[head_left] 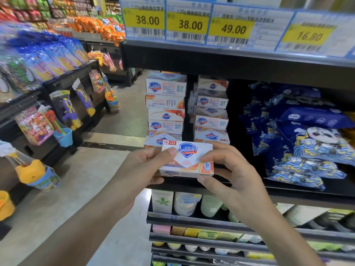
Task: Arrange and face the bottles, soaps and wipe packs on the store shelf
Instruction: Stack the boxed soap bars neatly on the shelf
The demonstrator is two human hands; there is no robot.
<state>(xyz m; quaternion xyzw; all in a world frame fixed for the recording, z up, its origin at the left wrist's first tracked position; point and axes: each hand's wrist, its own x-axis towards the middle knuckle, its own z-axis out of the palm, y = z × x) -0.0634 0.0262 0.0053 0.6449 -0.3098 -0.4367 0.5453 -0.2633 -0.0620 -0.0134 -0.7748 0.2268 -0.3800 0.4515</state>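
Both hands grip soap box point(187, 160): left hand point(142, 169) curled round left end, right hand point(228, 173) pinching right end. Box held face-up just before soap stacks point(165, 110); wipe packs point(305, 143) right of stacks.

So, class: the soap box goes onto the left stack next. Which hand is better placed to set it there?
Left hand: it grips the soap box just below the left stack. The right hand sits under the other stack.

Head view, close, facing shelf point(249, 60) front.
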